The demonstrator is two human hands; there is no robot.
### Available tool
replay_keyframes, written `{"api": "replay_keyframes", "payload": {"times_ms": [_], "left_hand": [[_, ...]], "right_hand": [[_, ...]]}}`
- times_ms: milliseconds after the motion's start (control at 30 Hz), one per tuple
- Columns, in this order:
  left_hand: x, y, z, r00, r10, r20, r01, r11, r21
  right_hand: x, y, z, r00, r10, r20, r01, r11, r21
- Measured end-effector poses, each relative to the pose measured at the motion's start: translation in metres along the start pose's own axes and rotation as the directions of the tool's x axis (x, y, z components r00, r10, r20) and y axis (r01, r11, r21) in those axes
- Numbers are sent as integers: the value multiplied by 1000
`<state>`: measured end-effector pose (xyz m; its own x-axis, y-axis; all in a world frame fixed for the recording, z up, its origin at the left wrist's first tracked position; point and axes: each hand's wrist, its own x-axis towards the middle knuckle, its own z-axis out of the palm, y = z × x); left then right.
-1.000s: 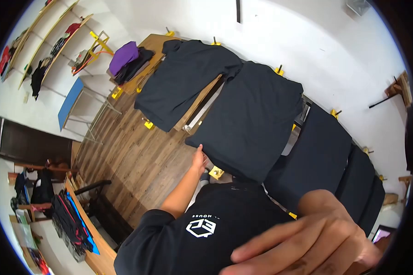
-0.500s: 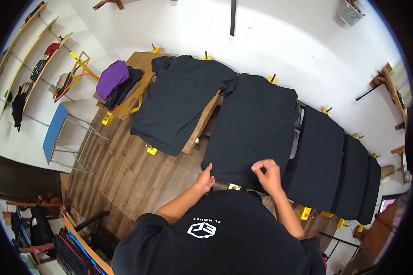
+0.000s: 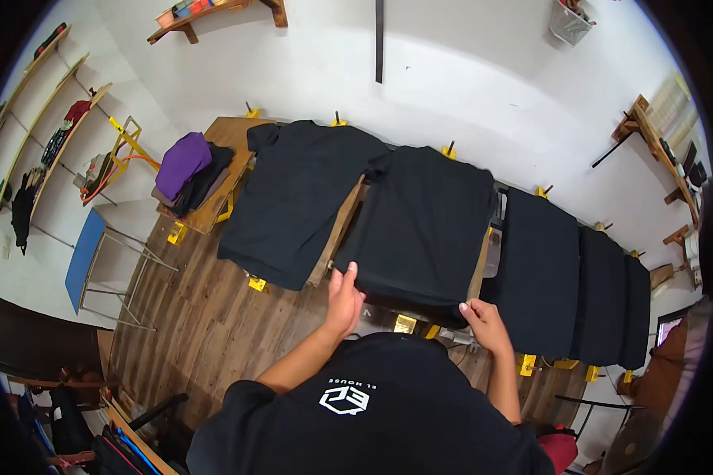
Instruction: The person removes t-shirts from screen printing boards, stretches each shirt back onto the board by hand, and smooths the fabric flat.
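A black T-shirt lies spread over a board in front of me, its hem toward my body. At the hem's near left corner is my left hand, thumb up and fingers closed on the cloth. My right hand pinches the near right corner of the same hem. Wooden board edge shows along the shirt's right side. To its left, another black T-shirt hangs loosely over a neighbouring board, its sleeves showing. Black cloth covers the board on the right.
Folded clothes with a purple piece on top sit on a wooden board at the far left. Yellow clamps line the boards' ends. A blue-topped folding table leans at left. Wall shelves hold garments.
Both hands have closed on the near corners of the hem. The shirt has been drawn narrower, baring the board's edge at right. My view has tilted up slightly.
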<state>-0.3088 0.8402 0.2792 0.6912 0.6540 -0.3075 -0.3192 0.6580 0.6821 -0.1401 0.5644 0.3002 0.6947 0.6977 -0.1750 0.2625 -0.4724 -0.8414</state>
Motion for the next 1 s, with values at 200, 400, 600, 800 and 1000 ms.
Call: {"api": "replay_keyframes", "payload": {"times_ms": [200, 400, 600, 800, 1000], "left_hand": [[-5, 60, 64, 946, -125, 299, 68, 978, 196], [-28, 43, 87, 772, -232, 592, 7, 934, 357], [-76, 36, 61, 388, -473, 791, 3, 859, 512], [-109, 92, 65, 462, -442, 768, -312, 730, 608], [-110, 73, 29, 895, -333, 298, -358, -137, 924]], "right_hand": [[-20, -132, -11, 935, -355, -5, 355, 933, 64], [-12, -172, 19, 448, -748, 489, 627, 653, 425], [18, -183, -31, 442, -872, 210, 891, 453, 5], [19, -108, -17, 604, -649, 463, 602, 752, 268], [7, -129, -46, 810, -587, 13, 583, 807, 94]]}}
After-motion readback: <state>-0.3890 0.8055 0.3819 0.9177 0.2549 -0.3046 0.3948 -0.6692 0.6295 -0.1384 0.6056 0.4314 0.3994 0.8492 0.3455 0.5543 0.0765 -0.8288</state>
